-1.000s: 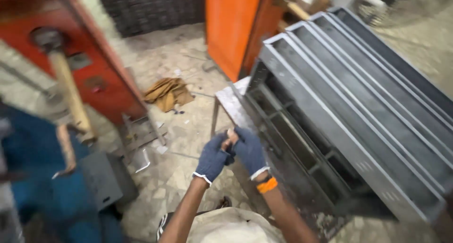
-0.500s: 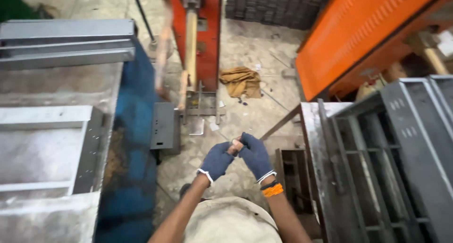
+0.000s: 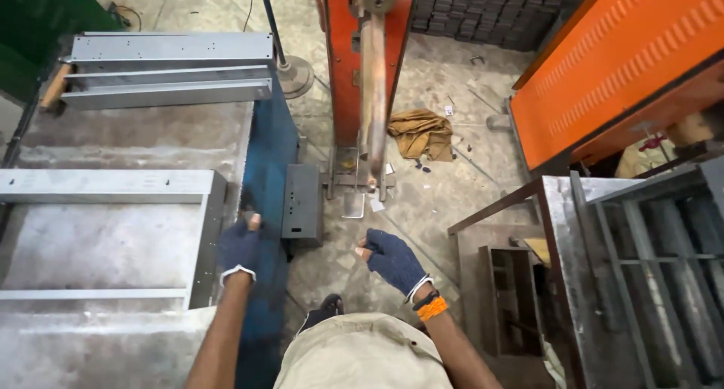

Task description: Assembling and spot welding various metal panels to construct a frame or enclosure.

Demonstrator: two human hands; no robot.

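Note:
Both my hands wear dark blue gloves with bare fingertips. My left hand (image 3: 240,248) reaches left and rests against the right end of a grey sheet-metal frame (image 3: 113,187) that lies on a metal-topped blue table (image 3: 265,170). Whether the fingers close on the frame's edge is not visible. My right hand (image 3: 390,259), with an orange band at the wrist, hangs in the air over the concrete floor, fingers loosely curled and holding nothing. The two hands are apart.
More grey metal channels (image 3: 170,68) lie at the table's far end. An orange-red machine with a long wooden-handled lever (image 3: 372,95) stands ahead. A tan rag (image 3: 421,132) lies on the floor. A stack of grey metal frames (image 3: 648,268) stands to the right, an orange panel (image 3: 611,64) beyond it.
My view has swung left from the frame stack to the blue table. My hands, joined together before, have parted; the left one moved out to the frame on the table.

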